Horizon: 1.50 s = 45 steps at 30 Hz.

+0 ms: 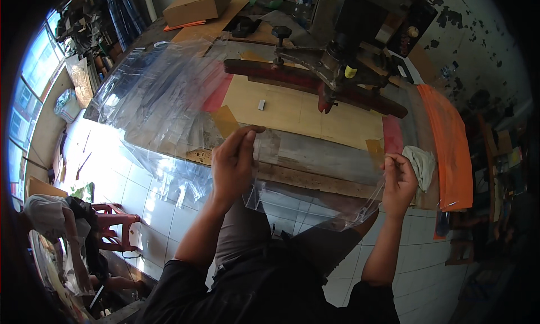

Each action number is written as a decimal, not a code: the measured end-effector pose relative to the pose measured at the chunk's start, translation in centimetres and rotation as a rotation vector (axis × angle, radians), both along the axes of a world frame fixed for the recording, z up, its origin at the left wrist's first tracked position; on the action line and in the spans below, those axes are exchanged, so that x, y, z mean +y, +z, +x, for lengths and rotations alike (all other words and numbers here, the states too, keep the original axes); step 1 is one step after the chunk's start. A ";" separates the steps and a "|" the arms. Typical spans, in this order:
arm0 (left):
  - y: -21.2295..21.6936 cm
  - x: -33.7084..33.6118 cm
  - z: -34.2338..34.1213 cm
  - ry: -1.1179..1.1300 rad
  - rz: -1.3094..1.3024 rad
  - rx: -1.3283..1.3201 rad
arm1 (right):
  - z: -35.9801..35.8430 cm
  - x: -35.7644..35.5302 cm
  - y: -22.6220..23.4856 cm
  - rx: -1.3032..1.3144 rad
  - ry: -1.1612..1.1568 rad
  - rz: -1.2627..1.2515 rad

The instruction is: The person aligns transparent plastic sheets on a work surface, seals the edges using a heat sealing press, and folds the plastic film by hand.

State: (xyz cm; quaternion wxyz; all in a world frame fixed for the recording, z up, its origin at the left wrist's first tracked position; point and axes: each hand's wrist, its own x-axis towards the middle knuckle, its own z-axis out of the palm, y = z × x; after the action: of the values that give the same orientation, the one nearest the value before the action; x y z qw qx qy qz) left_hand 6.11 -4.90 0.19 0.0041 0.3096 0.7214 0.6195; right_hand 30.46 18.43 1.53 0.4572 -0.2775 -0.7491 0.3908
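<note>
Workshop interior, daylit from the left.
Paned window (25, 111) at far left; light glares on pale square-tiled floor (179, 221). Red stool (119, 218) stands lower left. Blue checked cloth (125, 13) hangs upper left. Right-hand wall (485, 54): light paint, dark flaked patches; right edge dim.

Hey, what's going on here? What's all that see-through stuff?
Someone is holding a thin, see-through plastic piece at the near edge of a worktable. The left hand and the right hand stretch across it, both pinching it. Just beyond is a machine with a long red bar above a yellowish surface. More clear plastic lies heaped on the left, and orange sheets lie on the right, past a white cloth.
</note>
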 end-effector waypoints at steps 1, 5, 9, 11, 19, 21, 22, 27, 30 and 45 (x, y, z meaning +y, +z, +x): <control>0.3 0.4 0.1 0.005 0.013 -0.056 | -0.2 0.4 0.3 -0.023 0.008 -0.003; 0.5 1.2 -0.3 0.014 0.059 -0.142 | -0.9 0.8 1.0 -0.082 -0.009 -0.045; 0.4 1.7 -0.7 0.012 0.089 -0.161 | -1.5 0.8 1.3 -0.070 -0.018 -0.017; 0.3 1.7 -1.0 -0.001 0.097 -0.144 | -1.9 0.8 1.2 -0.027 -0.006 -0.011; 0.0 3.0 -1.8 0.070 0.010 -0.120 | -2.8 3.6 -0.4 -0.068 0.036 -0.042; -0.6 3.5 -2.3 0.108 -0.023 -0.098 | -3.3 4.1 -0.6 -0.096 0.029 -0.043; -0.8 3.6 -2.6 0.146 -0.055 -0.074 | -3.7 4.5 -0.9 -0.131 0.034 -0.033; -0.3 5.1 -4.6 0.064 -0.267 0.012 | -5.5 7.2 -1.6 -0.338 -0.014 0.077; 0.4 7.1 -6.0 0.031 -0.399 0.054 | -6.2 9.3 -1.6 -0.462 -0.023 0.117; -1.0 8.9 -7.7 -0.047 -0.689 0.267 | -7.9 8.6 -1.6 -0.664 -0.060 0.429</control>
State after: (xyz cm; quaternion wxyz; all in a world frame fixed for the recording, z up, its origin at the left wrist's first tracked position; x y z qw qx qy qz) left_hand -1.58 4.01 -0.84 0.0282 0.3846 0.8745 0.2942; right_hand 22.51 27.05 -0.05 0.2489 -0.3085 -0.9125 0.1009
